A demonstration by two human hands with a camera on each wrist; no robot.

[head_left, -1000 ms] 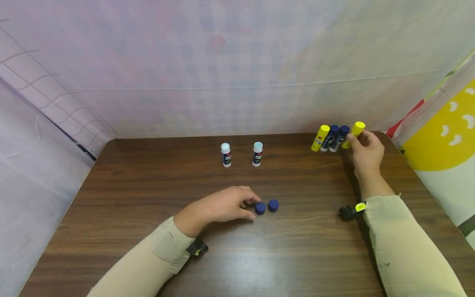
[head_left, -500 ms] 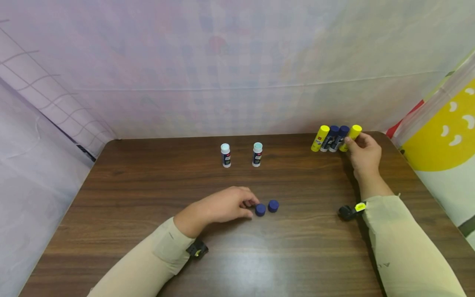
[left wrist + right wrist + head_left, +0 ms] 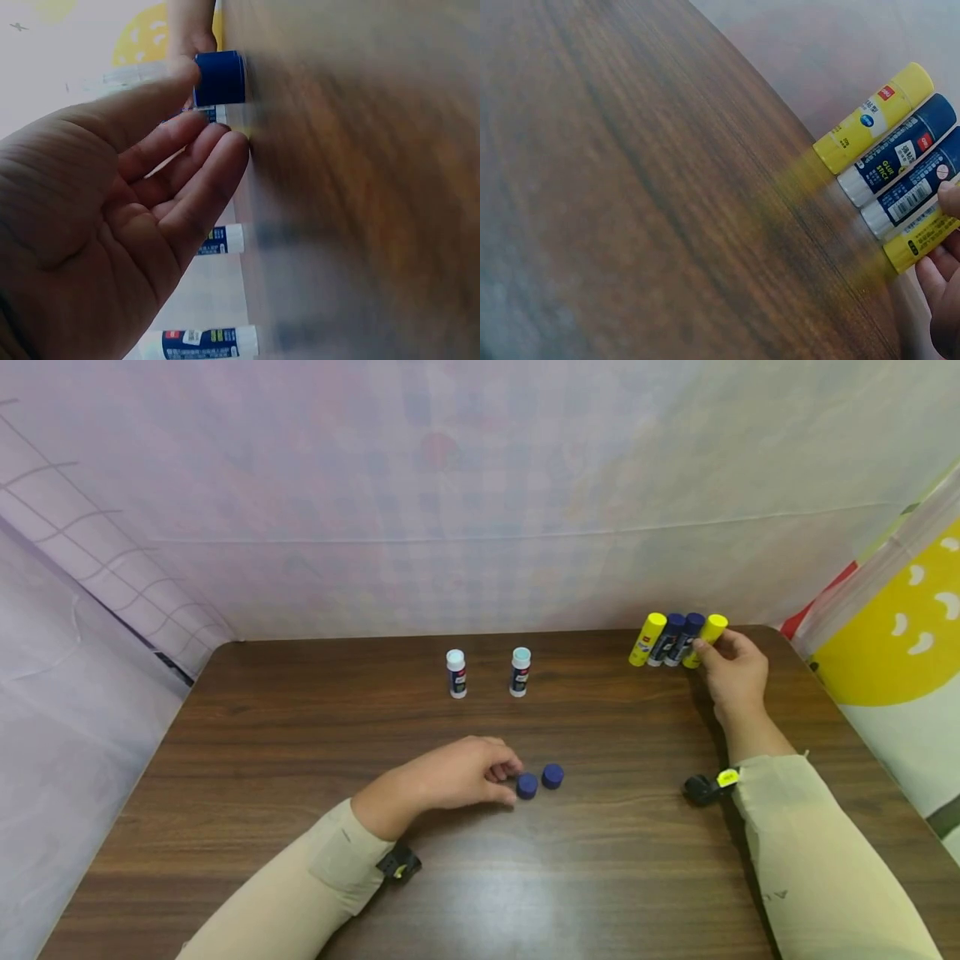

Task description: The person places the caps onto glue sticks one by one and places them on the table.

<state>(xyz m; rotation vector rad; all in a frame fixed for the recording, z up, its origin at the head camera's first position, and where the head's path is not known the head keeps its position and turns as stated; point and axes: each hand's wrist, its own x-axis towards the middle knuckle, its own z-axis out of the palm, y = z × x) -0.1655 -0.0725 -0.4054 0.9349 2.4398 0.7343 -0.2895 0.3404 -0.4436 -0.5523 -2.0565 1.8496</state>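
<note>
At the back right, my right hand [image 3: 738,677] pinches a yellow glue stick [image 3: 714,627] between thumb and fingers. It stands upright at the right end of a row, close beside a blue glue stick [image 3: 910,196]. A second blue glue stick [image 3: 892,154] and another yellow glue stick [image 3: 874,120] complete that row. Mid-table, my left hand [image 3: 468,772] has loosely bent fingers and a gap between thumb and fingertips. Its thumb tip overlaps the near blue cap [image 3: 219,78] in the left wrist view. Another blue cap [image 3: 552,776] lies just right of that one.
Two uncapped glue sticks, a left one [image 3: 457,675] and a right one [image 3: 520,673], stand upright apart toward the back of the brown wooden table [image 3: 315,718]. A pale curtain [image 3: 420,502] hangs along the back edge.
My right hand has slid the yellow glue stick left, up to the blue one. The near blue cap has shifted slightly toward me, while my left hand has hardly moved.
</note>
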